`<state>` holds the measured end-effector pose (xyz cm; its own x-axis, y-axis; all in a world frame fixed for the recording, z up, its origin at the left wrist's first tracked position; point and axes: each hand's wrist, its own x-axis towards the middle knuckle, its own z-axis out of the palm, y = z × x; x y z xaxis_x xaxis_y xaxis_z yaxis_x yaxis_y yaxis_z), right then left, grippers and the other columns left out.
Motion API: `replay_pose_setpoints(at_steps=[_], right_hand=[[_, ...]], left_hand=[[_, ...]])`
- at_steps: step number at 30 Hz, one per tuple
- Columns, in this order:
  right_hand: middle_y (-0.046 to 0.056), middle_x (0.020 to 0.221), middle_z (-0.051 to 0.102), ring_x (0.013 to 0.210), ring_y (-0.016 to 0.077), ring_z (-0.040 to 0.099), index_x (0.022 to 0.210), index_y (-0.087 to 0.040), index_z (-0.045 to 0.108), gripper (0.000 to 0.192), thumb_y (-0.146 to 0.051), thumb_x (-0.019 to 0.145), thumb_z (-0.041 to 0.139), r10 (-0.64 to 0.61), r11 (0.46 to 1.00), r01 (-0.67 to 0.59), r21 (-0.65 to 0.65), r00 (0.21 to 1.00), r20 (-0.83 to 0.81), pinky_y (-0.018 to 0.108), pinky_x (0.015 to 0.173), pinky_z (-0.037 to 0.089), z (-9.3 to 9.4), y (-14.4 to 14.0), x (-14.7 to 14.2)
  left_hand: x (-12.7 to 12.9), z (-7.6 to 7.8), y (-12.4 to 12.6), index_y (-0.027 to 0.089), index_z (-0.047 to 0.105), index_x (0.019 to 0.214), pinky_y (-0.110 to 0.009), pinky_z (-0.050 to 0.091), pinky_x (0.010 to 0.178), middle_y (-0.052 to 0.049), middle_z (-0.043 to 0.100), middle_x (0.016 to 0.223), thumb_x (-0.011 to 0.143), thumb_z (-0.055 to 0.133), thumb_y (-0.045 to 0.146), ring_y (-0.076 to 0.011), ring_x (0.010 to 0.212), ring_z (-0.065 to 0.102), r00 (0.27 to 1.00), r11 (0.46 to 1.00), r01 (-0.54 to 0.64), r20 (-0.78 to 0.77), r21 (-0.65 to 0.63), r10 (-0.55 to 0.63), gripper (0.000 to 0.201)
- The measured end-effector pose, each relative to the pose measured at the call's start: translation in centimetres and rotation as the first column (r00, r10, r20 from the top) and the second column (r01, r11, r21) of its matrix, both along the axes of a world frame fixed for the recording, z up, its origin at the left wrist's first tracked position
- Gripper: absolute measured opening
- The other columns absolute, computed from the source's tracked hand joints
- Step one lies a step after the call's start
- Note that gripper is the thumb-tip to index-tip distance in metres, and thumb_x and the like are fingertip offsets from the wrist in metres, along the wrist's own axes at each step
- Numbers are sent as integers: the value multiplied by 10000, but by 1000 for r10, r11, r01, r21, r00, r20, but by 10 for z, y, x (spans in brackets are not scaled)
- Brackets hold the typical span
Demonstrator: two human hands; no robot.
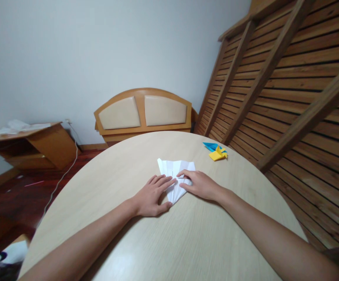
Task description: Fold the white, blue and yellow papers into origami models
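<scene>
A sheet of white paper (175,167) with several creases lies on the round table, wide at its far edge and narrowing to a point near me. My left hand (153,195) rests on its left side, fingers stretched out flat and the thumb near the paper's lower tip. From the right, my right hand (199,183) has its index finger and thumb curled round a small folded part in the middle of the paper. Its other fingers are mostly hidden.
At the table's (122,175) far right sit a yellow origami bird (217,154) and a blue folded paper piece (212,146). Slatted wood (275,93) rises on the right. Behind stands a padded headboard (142,111); a low desk (46,144) and a cable (65,173) are left.
</scene>
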<state>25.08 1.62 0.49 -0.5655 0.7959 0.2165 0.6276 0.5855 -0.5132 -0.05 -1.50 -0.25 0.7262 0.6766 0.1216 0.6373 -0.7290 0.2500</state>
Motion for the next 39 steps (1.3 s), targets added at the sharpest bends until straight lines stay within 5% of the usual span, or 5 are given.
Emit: replay_pose_setpoints(at_steps=[5,26,39], right_hand=[[70,1158,708,1040,235,658,1168,-222,653,306,-282,870,622,-13,1000,13,26,1000,-21,344,882,474,-4,0,-3],[58,1014,710,936,188,655,995,-200,717,196,-185,957,525,67,993,-59,107,994,-81,304,842,474,-11,6,-10],[52,1018,706,940,185,657,994,-212,720,171,-201,942,558,37,990,-27,140,997,-65,307,850,470,-13,8,-12]], left_hand=[[-1,1,0,278,368,1504,-602,224,1150,-114,326,1579,898,539,517,-394,1429,305,1000,1000,11,-24,8,-11,674],[2,3,-1,209,450,1437,-568,273,1144,-79,305,1595,926,504,522,-381,1405,342,1000,1000,24,7,19,-24,602],[4,6,-1,199,452,1446,-558,292,1137,-101,443,1516,892,541,504,-379,1385,375,1000,999,16,-14,41,-15,639]])
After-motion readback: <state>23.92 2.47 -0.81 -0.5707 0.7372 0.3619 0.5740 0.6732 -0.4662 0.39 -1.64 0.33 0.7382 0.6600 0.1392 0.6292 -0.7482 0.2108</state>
